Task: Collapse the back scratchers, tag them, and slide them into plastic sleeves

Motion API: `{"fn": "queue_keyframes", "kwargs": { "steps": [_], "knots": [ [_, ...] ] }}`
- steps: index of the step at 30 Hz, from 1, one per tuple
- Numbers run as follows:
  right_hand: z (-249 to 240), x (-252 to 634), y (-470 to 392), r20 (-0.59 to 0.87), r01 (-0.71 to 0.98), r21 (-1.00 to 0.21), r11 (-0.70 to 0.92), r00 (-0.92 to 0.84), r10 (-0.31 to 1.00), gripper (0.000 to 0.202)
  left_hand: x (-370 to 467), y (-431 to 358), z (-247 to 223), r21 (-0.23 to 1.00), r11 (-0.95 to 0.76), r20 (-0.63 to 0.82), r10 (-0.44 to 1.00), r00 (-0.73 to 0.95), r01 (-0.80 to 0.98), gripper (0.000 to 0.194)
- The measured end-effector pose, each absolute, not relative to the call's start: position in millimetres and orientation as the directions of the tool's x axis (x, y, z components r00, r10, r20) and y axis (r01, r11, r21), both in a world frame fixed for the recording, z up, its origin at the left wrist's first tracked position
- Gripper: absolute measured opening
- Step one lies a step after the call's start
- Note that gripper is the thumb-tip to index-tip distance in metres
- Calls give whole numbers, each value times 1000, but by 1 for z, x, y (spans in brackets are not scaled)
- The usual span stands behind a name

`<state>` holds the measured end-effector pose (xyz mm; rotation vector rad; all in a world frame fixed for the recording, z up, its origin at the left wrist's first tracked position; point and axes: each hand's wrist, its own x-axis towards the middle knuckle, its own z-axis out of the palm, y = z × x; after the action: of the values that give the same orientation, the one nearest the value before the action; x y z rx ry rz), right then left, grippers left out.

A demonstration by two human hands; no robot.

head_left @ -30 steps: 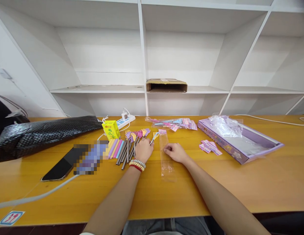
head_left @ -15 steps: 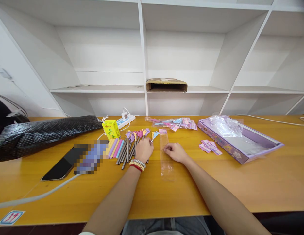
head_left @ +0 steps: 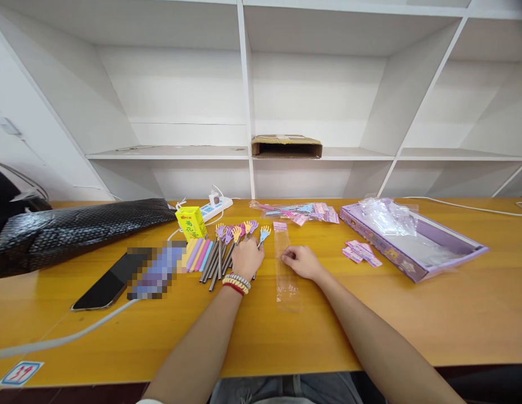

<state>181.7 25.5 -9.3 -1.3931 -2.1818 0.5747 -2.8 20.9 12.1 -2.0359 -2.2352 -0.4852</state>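
Note:
My left hand (head_left: 248, 260) is closed over the right end of a pile of back scratchers (head_left: 221, 253) with metal shafts and small hand-shaped heads in purple, yellow and pink. A blue-headed back scratcher (head_left: 265, 234) sticks up from its fingers, its shaft mostly hidden by the hand. To the right lies a long clear plastic bag (head_left: 285, 280) with a pink card (head_left: 280, 225) at its top end. My right hand (head_left: 302, 261) pinches the bag's right edge between thumb and fingertips. Pastel handles (head_left: 197, 255) line the pile's left side.
Bagged back scratchers (head_left: 301, 212) lie behind the hands. Pink cards (head_left: 362, 253) and a purple tray box (head_left: 381, 252) with clear bags (head_left: 391, 217) are on the right. A yellow carton (head_left: 191, 223), power strip (head_left: 214, 209), phone (head_left: 111, 280) and black wrapped bundle (head_left: 84, 227) are on the left.
The blue-headed back scratcher has turned more upright and shifted slightly left in my left hand. A yellow head in the pile shows more clearly. My right hand has hardly moved.

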Motion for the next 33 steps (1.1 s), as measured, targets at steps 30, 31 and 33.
{"fn": "queue_keyframes", "kwargs": {
  "steps": [30, 31, 33],
  "knots": [
    [-13, 183, 27, 199, 699, -582, 416, -374, 906, 21, -22, 16, 23, 29, 210, 388, 899, -204, 977, 26],
    [-13, 183, 27, 199, 698, -583, 416, -374, 906, 21, -23, 16, 23, 32, 215, 379, 901, -211, 976, 25],
    [-13, 183, 27, 196, 698, -585, 413, -373, 907, 21, -24, 17, 23, 45, 226, 367, 902, -226, 973, 25]
  ]
}}
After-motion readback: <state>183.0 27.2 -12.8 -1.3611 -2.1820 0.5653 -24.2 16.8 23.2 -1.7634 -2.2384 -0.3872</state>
